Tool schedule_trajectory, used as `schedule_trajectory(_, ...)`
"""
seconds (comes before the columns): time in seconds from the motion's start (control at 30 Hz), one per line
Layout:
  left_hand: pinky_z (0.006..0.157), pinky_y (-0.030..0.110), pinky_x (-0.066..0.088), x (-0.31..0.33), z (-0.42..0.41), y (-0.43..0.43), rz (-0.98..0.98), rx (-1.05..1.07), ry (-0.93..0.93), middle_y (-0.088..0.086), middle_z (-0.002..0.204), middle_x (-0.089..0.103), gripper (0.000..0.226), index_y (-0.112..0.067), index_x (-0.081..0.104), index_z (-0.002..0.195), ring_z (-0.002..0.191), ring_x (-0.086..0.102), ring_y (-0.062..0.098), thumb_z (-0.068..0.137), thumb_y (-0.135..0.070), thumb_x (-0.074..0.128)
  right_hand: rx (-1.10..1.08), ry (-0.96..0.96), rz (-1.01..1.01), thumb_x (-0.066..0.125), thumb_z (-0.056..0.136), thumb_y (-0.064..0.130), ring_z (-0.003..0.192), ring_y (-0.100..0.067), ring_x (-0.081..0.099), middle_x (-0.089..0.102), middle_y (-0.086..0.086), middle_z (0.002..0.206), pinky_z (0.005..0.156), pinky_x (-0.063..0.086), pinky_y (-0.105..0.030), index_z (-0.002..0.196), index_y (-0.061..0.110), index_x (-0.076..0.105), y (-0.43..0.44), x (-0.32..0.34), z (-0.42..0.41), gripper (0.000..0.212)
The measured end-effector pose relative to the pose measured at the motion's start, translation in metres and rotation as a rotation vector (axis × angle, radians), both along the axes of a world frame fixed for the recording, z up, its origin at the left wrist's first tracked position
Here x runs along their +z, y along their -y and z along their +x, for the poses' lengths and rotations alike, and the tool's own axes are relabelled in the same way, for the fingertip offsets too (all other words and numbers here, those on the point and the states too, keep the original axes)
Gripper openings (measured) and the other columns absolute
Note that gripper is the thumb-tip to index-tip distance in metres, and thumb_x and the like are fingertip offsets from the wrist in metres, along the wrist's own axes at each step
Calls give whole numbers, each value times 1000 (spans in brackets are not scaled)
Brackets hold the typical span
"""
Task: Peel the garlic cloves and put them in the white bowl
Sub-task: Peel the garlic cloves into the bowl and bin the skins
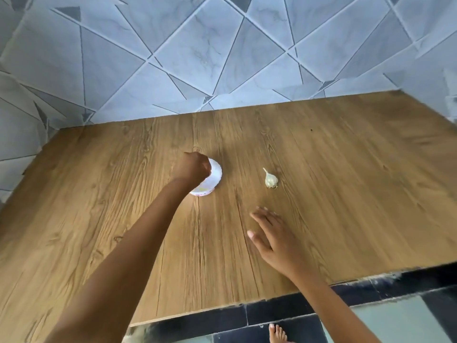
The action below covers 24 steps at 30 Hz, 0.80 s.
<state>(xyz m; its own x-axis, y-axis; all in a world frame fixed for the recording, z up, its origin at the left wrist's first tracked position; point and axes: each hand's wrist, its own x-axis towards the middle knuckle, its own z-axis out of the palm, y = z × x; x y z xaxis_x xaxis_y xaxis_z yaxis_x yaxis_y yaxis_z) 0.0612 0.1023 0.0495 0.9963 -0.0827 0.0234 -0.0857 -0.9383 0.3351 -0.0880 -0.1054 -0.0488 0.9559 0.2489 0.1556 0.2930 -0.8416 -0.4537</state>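
A small white bowl (211, 180) stands near the middle of the wooden table (346, 194). My left hand (194, 167) is over the bowl's left rim with its fingers curled; whether it grips the rim or something small is hidden. A whole garlic bulb (270, 179), unpeeled and with a short stem, lies on the table to the right of the bowl. My right hand (274, 237) hovers low over the table in front of the bulb, fingers spread and straight, holding nothing.
The table stands against a tiled wall (222, 45) at its far and left edges. Its near edge runs above a dark tiled floor (272, 315), where a bare foot (278, 334) shows.
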Motion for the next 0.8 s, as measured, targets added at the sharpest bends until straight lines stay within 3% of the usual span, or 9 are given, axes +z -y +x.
schedule_trajectory(0.07, 66, 24, 38, 13, -11, 19, -152, -96, 117, 0, 84, 69, 14, -9, 73, 84, 79, 62, 17, 83, -6, 59, -43, 8, 75, 15, 92, 64, 137, -17, 34, 44, -1, 144, 112, 27, -34, 138, 17, 45, 8, 4, -2, 72)
schedule_trajectory(0.17, 67, 21, 43, 9, -28, 60, -315, -225, 91, 4, 84, 72, 11, -8, 73, 84, 77, 66, 18, 78, -3, 65, -106, 22, 158, 28, 91, 58, 134, -15, 38, 45, 0, 143, 110, 30, -30, 138, 17, 44, 29, 10, 2, 65)
schedule_trajectory(0.27, 68, 21, 46, -21, -30, 100, -308, -165, 10, 6, 95, 71, 21, -11, 68, 99, 82, 66, 17, 80, -16, 71, -145, 3, 244, 45, 95, 41, 131, -12, 39, 44, 0, 142, 108, 31, -25, 140, 15, 42, 50, 18, 15, 51)
schedule_trajectory(0.4, 73, 29, 48, -47, -32, 129, -284, -95, 0, 11, 107, 65, 43, -6, 60, 114, 95, 62, 25, 78, -23, 75, -180, -53, 415, 55, 94, 19, 122, -14, 49, 51, -3, 136, 103, 41, -30, 137, 10, 46, 70, 20, 41, 45)
schedule_trajectory(0.53, 69, 28, 45, -55, -28, 137, -347, -60, 31, 11, 95, 69, 33, -5, 62, 105, 87, 64, 25, 77, -16, 74, -214, -230, 581, 55, 94, 14, 118, -15, 53, 53, -5, 134, 90, 39, -12, 136, 7, 47, 79, 26, 77, 43)
schedule_trajectory(0.67, 66, 28, 47, -57, -27, 143, -348, -51, 54, 7, 87, 71, 21, -7, 65, 98, 81, 65, 21, 80, -14, 70, -269, -405, 729, 53, 95, 19, 110, -17, 59, 58, -6, 128, 97, 47, -30, 132, 9, 51, 79, 30, 114, 38)
schedule_trajectory(0.73, 65, 27, 48, -58, -27, 146, -362, -34, 64, 6, 84, 70, 18, -7, 66, 95, 77, 64, 19, 80, -14, 70, -297, -474, 810, 53, 96, 21, 98, -16, 63, 63, -8, 120, 85, 52, -24, 126, 5, 56, 78, 30, 127, 34)
schedule_trajectory(0.8, 65, 24, 48, -58, -26, 148, -446, -14, 88, 5, 80, 69, 14, -6, 66, 91, 74, 64, 17, 79, -12, 71, -295, -515, 871, 56, 95, 21, 77, -12, 62, 67, -5, 97, 73, 52, -18, 110, 3, 65, 80, 36, 132, 25)
